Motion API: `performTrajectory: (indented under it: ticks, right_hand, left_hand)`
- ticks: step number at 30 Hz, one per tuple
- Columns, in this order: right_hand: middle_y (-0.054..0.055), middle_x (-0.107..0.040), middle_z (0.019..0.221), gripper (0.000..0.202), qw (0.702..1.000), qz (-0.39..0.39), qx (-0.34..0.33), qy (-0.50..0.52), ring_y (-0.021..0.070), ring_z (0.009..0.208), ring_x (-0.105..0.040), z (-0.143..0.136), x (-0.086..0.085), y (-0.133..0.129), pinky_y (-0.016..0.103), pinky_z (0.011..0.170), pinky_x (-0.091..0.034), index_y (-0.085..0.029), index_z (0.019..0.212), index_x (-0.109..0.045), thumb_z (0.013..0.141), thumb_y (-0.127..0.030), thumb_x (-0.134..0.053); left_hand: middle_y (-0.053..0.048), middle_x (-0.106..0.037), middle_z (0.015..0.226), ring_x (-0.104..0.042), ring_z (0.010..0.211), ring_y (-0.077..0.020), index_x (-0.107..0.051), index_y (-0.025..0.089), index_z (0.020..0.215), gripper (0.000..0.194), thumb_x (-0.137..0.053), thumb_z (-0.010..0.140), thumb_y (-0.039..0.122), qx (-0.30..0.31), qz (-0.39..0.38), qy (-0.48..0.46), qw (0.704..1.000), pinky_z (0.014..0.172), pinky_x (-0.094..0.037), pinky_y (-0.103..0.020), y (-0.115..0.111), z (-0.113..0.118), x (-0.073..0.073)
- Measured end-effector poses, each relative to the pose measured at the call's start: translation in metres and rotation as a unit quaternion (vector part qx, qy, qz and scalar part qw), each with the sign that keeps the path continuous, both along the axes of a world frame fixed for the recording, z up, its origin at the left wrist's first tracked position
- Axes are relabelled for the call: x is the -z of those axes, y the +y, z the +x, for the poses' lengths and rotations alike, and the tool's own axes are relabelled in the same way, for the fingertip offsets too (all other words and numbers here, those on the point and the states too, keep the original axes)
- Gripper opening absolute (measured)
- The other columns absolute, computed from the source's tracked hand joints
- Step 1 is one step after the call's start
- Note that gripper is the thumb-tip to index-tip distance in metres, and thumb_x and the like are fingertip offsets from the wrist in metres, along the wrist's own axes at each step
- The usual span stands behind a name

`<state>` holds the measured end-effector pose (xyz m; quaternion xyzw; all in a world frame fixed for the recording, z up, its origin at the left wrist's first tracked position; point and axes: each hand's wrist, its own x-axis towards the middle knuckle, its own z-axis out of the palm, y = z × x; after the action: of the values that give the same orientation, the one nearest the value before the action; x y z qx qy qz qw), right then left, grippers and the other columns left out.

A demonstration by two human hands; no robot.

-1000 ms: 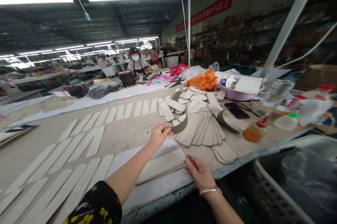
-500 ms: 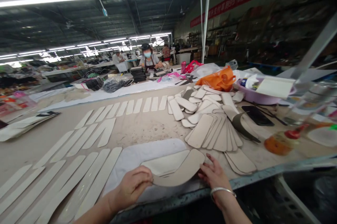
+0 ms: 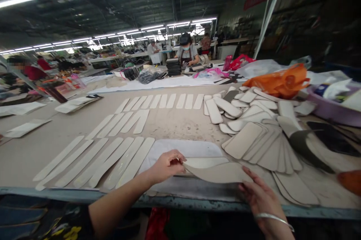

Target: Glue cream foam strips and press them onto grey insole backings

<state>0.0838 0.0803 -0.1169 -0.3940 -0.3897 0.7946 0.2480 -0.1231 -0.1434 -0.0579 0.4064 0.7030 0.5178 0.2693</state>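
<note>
A long beige strip with rounded ends (image 3: 217, 173) bends in a shallow wave between my hands. My left hand (image 3: 168, 166) pinches its left end. At the other end, the fingers and thumb of my right hand (image 3: 261, 195) hold the strip's edge; a bangle is on that wrist. Beneath it, a cream strip (image 3: 207, 162) lies on a pale cloth (image 3: 160, 148), partly covered. Close to my right hand, a fanned pile of beige pieces (image 3: 248, 140) rests on the table. Long cream strips (image 3: 98, 161) lie in slanting rows left of the cloth.
Short cream pieces (image 3: 163, 101) line the far part of the table (image 3: 175, 125). An orange bag (image 3: 282, 80), a purple basin (image 3: 324, 108) and a dark phone (image 3: 332, 136) are at the right. A co-worker (image 3: 187, 50) sits across from me, beside a dark stack (image 3: 173, 67).
My view has swung left, so the table's things appear farther right. My left hand has lifted its end of the strip, which now hangs in a wave. My right hand has closed on the other end.
</note>
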Motion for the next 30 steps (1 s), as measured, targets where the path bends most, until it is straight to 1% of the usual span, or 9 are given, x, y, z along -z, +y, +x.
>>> performTrajectory:
  ticks: [2, 4, 8, 11, 13, 17, 22, 26, 30]
  right_hand:
    - [0.001, -0.063, 0.103, 0.060, 1.000, 0.016, 0.013, 0.007, 0.0090, 0.066, -0.059, -0.001, -0.003, -0.004, 0.016, 0.057, -0.053, -0.021, 0.106, -0.061, 0.048, -0.023, -0.078]
    - [0.001, -0.063, 0.103, 0.065, 0.999, 0.041, 0.023, 0.006, 0.0099, 0.068, -0.059, -0.003, -0.006, -0.008, 0.017, 0.056, -0.052, -0.023, 0.111, -0.057, 0.049, -0.026, -0.076]
    - [0.003, -0.065, 0.093, 0.069, 0.993, 0.111, 0.012, -0.043, 0.0139, 0.067, -0.059, -0.010, -0.007, -0.014, 0.024, 0.055, -0.051, -0.021, 0.118, -0.052, 0.052, -0.033, -0.071]
    - [0.001, -0.065, 0.073, 0.055, 0.974, 0.201, -0.024, -0.102, 0.0150, 0.059, -0.058, -0.016, -0.005, -0.016, 0.028, 0.057, -0.051, -0.018, 0.107, -0.059, 0.056, -0.036, -0.066]
    - [-0.001, -0.063, 0.063, 0.042, 0.948, 0.274, -0.062, -0.150, 0.0163, 0.057, -0.057, -0.020, -0.003, -0.017, 0.031, 0.061, -0.050, -0.019, 0.097, -0.063, 0.060, -0.037, -0.061]
    - [-0.001, -0.064, 0.064, 0.030, 0.891, 0.383, -0.118, -0.214, 0.0167, 0.059, -0.058, -0.026, -0.001, -0.016, 0.033, 0.069, -0.047, -0.022, 0.088, -0.068, 0.065, -0.036, -0.055]
    - [-0.002, -0.064, 0.069, 0.030, 0.878, 0.393, -0.119, -0.245, 0.0160, 0.062, -0.058, -0.028, 0.007, -0.005, 0.032, 0.069, -0.046, -0.023, 0.090, -0.067, 0.066, -0.035, -0.054]
    - [0.000, -0.064, 0.074, 0.028, 0.857, 0.436, -0.116, -0.249, 0.0168, 0.066, -0.058, -0.026, 0.015, 0.000, 0.033, 0.071, -0.046, -0.023, 0.089, -0.068, 0.067, -0.033, -0.053]
    - [0.002, -0.064, 0.077, 0.029, 0.835, 0.473, -0.120, -0.255, 0.0177, 0.069, -0.058, -0.026, 0.019, -0.002, 0.034, 0.069, -0.047, -0.022, 0.091, -0.068, 0.070, -0.033, -0.051]
  left_hand:
    - [-0.007, -0.058, 0.087, -0.059, 0.073, -0.0133, -0.061, 0.014, 0.087, 0.022, -0.070, 0.071, 0.025, 0.029, 0.042, 0.158, 0.986, 0.065, -0.050, -0.024, -0.004, -0.001, 0.004]
    - [-0.007, -0.056, 0.088, -0.057, 0.075, -0.0122, -0.064, 0.015, 0.090, 0.014, -0.064, 0.076, 0.018, 0.060, 0.072, 0.291, 0.952, 0.066, -0.049, -0.023, -0.009, -0.003, 0.009]
    - [-0.008, -0.058, 0.088, -0.057, 0.080, -0.0130, -0.062, 0.016, 0.100, 0.020, -0.055, 0.081, 0.011, 0.095, 0.086, 0.400, 0.908, 0.068, -0.050, -0.022, -0.021, -0.010, 0.017]
    - [-0.009, -0.058, 0.090, -0.057, 0.083, -0.0144, -0.060, 0.016, 0.103, 0.023, -0.054, 0.081, 0.011, 0.116, 0.068, 0.433, 0.891, 0.071, -0.050, -0.024, -0.031, -0.016, 0.019]
    - [-0.009, -0.057, 0.092, -0.057, 0.085, -0.0145, -0.059, 0.016, 0.105, 0.024, -0.052, 0.082, 0.011, 0.118, 0.048, 0.446, 0.886, 0.072, -0.050, -0.024, -0.036, -0.020, 0.021]
    - [-0.009, -0.056, 0.095, -0.056, 0.086, -0.0138, -0.058, 0.018, 0.107, 0.025, -0.049, 0.084, 0.011, 0.105, 0.005, 0.456, 0.884, 0.075, -0.049, -0.023, -0.042, -0.029, 0.033]
    - [-0.008, -0.055, 0.095, -0.055, 0.086, -0.0130, -0.058, 0.018, 0.107, 0.025, -0.049, 0.085, 0.012, 0.114, -0.010, 0.453, 0.884, 0.075, -0.048, -0.022, -0.041, -0.030, 0.050]
    - [-0.009, -0.056, 0.097, -0.054, 0.087, -0.0146, -0.060, 0.018, 0.104, 0.023, -0.047, 0.085, 0.014, 0.113, -0.051, 0.431, 0.894, 0.076, -0.047, -0.025, -0.039, -0.025, 0.050]
    - [-0.009, -0.058, 0.092, -0.056, 0.083, -0.0154, -0.061, 0.017, 0.099, 0.019, -0.050, 0.084, 0.019, 0.094, -0.054, 0.405, 0.908, 0.076, -0.049, -0.027, -0.042, -0.025, 0.047]
